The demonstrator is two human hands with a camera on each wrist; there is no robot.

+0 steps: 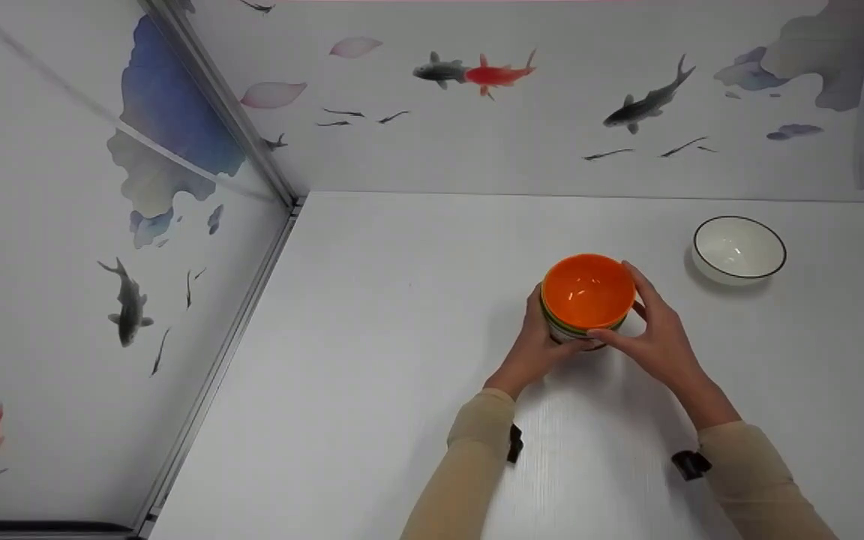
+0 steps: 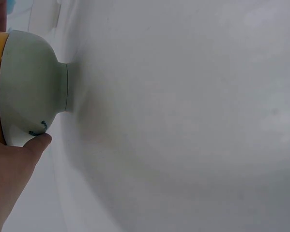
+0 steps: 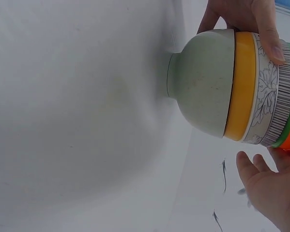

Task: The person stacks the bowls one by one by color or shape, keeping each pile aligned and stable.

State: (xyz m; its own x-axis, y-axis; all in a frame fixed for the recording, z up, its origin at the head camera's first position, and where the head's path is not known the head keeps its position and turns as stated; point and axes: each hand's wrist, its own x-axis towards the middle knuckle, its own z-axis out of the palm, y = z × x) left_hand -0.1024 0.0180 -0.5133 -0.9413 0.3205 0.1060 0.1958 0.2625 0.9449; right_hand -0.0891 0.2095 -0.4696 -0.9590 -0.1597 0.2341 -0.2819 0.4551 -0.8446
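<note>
A stack of bowls stands on the white table, with a bright orange bowl (image 1: 589, 291) uppermost. In the right wrist view, a pale green bowl (image 3: 203, 79) is at the bottom, below a yellow band (image 3: 241, 87), a leaf-patterned band, a striped band and a green rim. My left hand (image 1: 533, 345) grips the stack from the left, its thumb across the near side. On the right, my right hand (image 1: 657, 337) holds the orange bowl between thumb and fingers. Its remaining fingers (image 3: 249, 166) stand off the bowls below.
A white bowl with a dark rim (image 1: 738, 246) sits at the back right of the table (image 1: 364, 337). A back wall panel (image 1: 507, 150) and a left side panel (image 1: 49, 225), both printed with fish, border the table.
</note>
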